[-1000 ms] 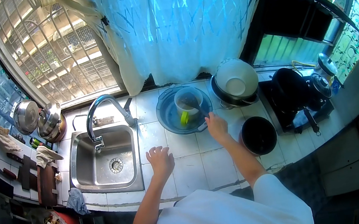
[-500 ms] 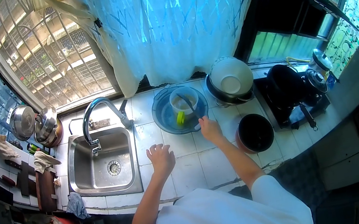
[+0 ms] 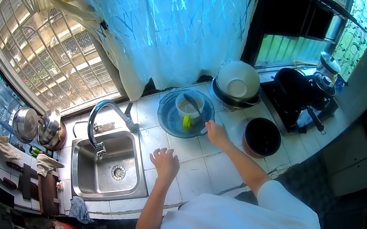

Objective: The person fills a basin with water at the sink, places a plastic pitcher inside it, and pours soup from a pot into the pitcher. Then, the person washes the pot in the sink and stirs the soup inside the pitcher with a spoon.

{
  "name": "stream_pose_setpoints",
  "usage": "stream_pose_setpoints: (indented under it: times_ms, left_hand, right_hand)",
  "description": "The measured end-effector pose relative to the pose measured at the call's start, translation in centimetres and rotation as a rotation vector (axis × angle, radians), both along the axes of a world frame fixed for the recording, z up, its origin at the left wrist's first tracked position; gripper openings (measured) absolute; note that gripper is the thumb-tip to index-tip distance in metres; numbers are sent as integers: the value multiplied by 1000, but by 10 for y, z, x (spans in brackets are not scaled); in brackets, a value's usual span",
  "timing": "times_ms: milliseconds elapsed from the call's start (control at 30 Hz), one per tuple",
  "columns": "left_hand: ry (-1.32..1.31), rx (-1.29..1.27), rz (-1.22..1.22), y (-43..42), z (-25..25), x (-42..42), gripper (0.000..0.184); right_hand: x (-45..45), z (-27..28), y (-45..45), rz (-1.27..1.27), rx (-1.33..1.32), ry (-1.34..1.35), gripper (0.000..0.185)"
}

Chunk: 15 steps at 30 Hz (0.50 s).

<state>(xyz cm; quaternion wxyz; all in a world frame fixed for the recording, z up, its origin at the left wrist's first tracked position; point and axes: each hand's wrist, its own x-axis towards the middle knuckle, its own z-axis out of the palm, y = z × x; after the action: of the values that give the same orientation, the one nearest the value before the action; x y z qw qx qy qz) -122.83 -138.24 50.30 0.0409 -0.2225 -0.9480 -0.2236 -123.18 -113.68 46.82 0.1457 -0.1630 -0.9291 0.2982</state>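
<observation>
My right hand is closed on the handle end of a dark spoon, whose other end reaches into a white container. That container, with a yellow-green item at its front, sits in a blue basin on the tiled counter. To the left, my left hand hovers over the tiles between the sink and the basin, fingers spread and bent, holding nothing. What lies inside the container is too small to tell.
A steel sink with a curved faucet is at the left. Right of the basin are stacked bowls, a dark pot and a stove with a black pan. Knives and a wooden block stand far left.
The spoon has shifted inside the container as my right hand moved slightly. My left hand keeps its spread pose. The whole view has shifted a little.
</observation>
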Motion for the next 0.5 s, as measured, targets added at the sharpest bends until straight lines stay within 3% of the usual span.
stream_pose_setpoints:
  times_ms: [300, 500]
  left_hand:
    - [-13, 1, 3, 2, 3, 1, 26]
    - [-13, -8, 3, 0, -1, 2, 26]
  right_hand:
    - [-2, -7, 1, 24, -78, 68, 26]
    - [-21, -29, 14, 19, -187, 231, 40]
